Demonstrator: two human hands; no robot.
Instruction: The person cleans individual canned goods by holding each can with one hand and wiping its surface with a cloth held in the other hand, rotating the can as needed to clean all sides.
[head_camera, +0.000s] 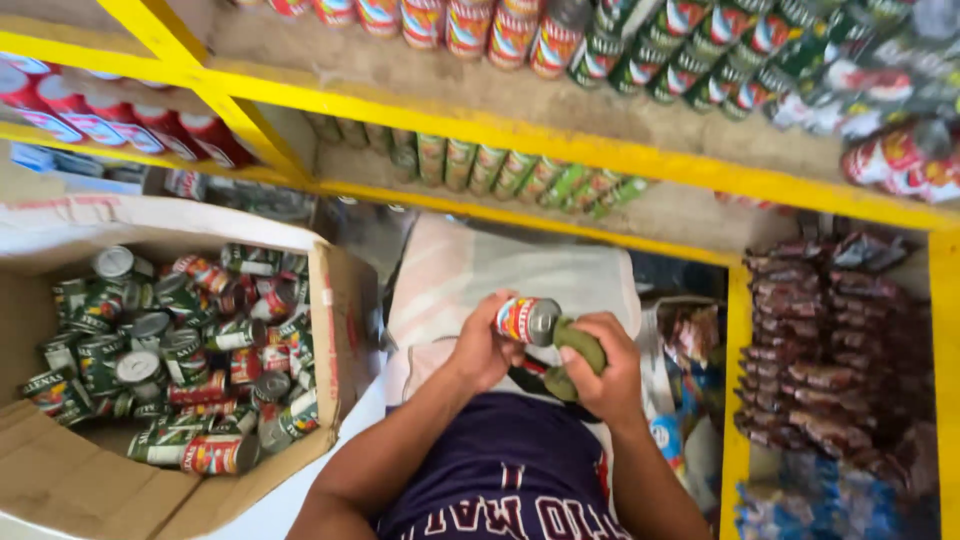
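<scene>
My left hand (485, 345) grips a small red-labelled tin can (527, 320) with a silver lid, held in front of my chest. My right hand (605, 365) holds an olive-green cloth (580, 345) pressed against the can's side. Both hands meet at the can, above my dark purple shirt. To the left stands an open cardboard box (330, 330) filled with several loose cans (190, 350) in red and green labels.
Yellow-framed shelves (560, 145) hold rows of red and green cans above and behind. Stacks of dark red packets (830, 350) fill the compartment at the right. A white sack (470, 270) lies under the lower shelf. Small packets (690, 340) sit beside it.
</scene>
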